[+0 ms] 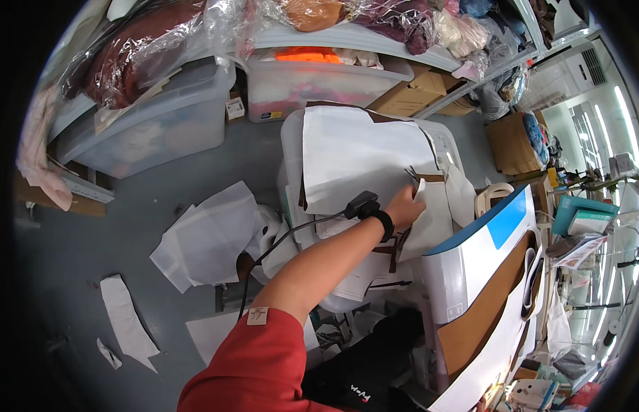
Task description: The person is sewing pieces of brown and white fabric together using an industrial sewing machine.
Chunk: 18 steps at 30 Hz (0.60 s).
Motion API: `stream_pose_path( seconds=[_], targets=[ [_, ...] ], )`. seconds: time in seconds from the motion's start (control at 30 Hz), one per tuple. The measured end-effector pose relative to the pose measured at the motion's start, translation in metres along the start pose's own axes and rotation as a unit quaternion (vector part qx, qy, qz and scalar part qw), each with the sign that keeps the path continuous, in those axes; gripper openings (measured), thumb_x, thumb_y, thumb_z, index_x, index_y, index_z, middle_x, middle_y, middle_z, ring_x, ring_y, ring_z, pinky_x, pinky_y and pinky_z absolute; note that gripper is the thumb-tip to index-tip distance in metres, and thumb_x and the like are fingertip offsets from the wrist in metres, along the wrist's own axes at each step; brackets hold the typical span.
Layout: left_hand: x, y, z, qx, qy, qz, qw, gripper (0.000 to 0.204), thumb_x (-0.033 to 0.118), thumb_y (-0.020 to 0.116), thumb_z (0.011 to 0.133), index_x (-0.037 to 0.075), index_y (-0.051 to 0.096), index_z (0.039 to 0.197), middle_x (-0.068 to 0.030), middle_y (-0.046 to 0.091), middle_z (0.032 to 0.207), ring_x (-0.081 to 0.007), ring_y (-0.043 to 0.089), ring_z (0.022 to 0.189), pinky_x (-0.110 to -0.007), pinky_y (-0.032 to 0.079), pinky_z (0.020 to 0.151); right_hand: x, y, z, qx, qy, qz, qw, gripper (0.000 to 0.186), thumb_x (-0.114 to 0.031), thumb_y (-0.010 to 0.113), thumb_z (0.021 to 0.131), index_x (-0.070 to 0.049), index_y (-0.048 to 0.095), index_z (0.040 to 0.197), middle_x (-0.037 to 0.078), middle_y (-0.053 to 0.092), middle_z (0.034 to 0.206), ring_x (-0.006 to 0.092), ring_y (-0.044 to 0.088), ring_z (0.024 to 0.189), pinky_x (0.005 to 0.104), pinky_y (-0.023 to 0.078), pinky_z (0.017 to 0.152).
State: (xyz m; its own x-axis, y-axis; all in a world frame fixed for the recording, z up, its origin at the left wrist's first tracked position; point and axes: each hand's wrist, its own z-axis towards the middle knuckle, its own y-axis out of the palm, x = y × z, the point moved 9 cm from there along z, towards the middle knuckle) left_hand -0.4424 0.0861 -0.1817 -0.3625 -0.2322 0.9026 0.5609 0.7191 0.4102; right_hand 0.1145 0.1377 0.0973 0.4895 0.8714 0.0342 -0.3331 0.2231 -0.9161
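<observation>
My left hand (405, 208) reaches from a red sleeve, a black band with a small cabled device at its wrist. Its fingers are closed on the upper edge of a white sheet (431, 218) with a brown edge. Beyond the hand, a large white sheet (364, 154) with brown showing along its border lies over a translucent plastic bin (290, 137). More white and brown cut pieces lie beneath my forearm. My right hand is out of the picture.
A white and blue box (449, 278) stands to the right, with a brown sheet (481, 323) leaning against it. White scraps (124, 319) lie on the grey floor. Storage tubs (154, 134) and shelves with plastic-wrapped bundles line the far side. A cardboard box (513, 144) sits far right.
</observation>
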Motion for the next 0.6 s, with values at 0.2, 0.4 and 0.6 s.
stream_pose_path(
  seconds=[0.2, 0.4, 0.6],
  targets=[
    [-0.003, -0.017, -0.004, 0.049, 0.058, 0.000, 0.997, 0.039, 0.017, 0.060, 0.088, -0.004, 0.052, 0.121, -0.0244, 0.065, 0.109, -0.0331, 0.065, 0.102, -0.041, 0.051, 0.088, -0.004, 0.000, 0.004, -0.003, -0.002, 0.017, 1.000, 0.031, -0.017, 0.058, 0.096, 0.004, 0.068, 0.117, 0.027, 0.068, 0.120, 0.0466, 0.061, 0.116, 0.0534, 0.043, 0.105],
    [-0.032, -0.064, -0.062, 0.263, 0.139, 0.051, 0.953, 0.045, 0.008, 0.058, 0.090, 0.000, 0.048, 0.133, -0.0223, 0.063, 0.122, -0.0340, 0.061, 0.120, -0.043, 0.046, 0.104, -0.001, -0.009, 0.007, -0.057, -0.016, -0.039, 0.997, 0.025, -0.010, 0.057, 0.097, 0.003, 0.068, 0.116, 0.025, 0.068, 0.118, 0.0440, 0.064, 0.113, 0.0518, 0.044, 0.106],
    [0.037, -0.201, -0.142, 0.493, 0.196, 0.134, 0.837, 0.040, -0.001, 0.061, 0.087, 0.002, 0.056, 0.126, -0.0093, 0.060, 0.118, -0.0198, 0.058, 0.103, -0.035, 0.049, 0.087, -0.053, -0.025, 0.068, -0.012, -0.059, 0.006, 0.998, 0.028, -0.005, 0.053, 0.099, 0.004, 0.059, 0.125, 0.025, 0.065, 0.121, 0.0442, 0.064, 0.111, 0.0497, 0.051, 0.097]
  ],
)
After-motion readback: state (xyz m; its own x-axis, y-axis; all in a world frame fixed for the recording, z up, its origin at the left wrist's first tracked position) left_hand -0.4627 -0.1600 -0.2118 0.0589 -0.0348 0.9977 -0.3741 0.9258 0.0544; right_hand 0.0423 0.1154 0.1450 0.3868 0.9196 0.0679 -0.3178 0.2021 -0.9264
